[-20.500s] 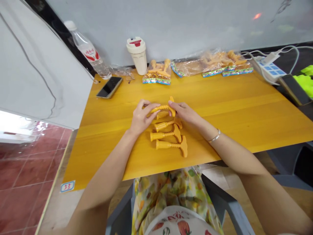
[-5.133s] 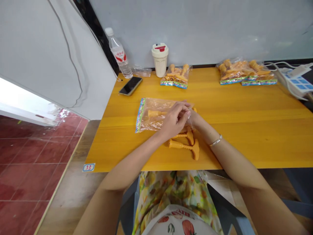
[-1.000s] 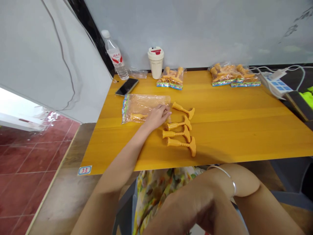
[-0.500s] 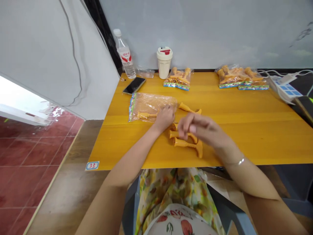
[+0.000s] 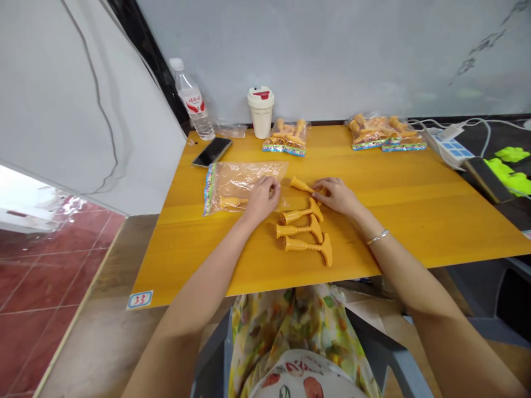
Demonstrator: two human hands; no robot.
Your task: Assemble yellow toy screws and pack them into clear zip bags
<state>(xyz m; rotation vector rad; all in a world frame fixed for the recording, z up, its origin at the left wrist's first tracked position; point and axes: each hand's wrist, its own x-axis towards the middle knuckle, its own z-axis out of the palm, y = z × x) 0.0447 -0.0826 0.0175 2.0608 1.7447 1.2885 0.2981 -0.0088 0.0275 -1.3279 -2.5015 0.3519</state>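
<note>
My left hand (image 5: 261, 199) is closed on the right end of a clear plastic bag (image 5: 236, 176) with a colourful header strip. Inside the bag lies one orange T-shaped plastic piece (image 5: 233, 202), its far end hidden by that hand. My right hand (image 5: 336, 195) has its fingers closed round the crossbar end of another orange T-shaped piece (image 5: 301, 184); its ribbed stem points left along the table. Nearer my body, three more such pieces, an upper one (image 5: 299, 215), a middle one (image 5: 295, 230) and a lower one (image 5: 305, 245), lie in a row with crossbars to the right.
A packed bag (image 5: 286, 138) of orange pieces sits at the back beside a white lidded cup (image 5: 261, 113). Further left are a water bottle (image 5: 194, 102) and a phone (image 5: 213, 151). More packed bags (image 5: 381, 132) and a power strip (image 5: 450, 146) lie at the back right.
My right hand has gone from above the near row to the far loose piece and closed on it. My left hand stays at the bag. The view has shifted slightly.
</note>
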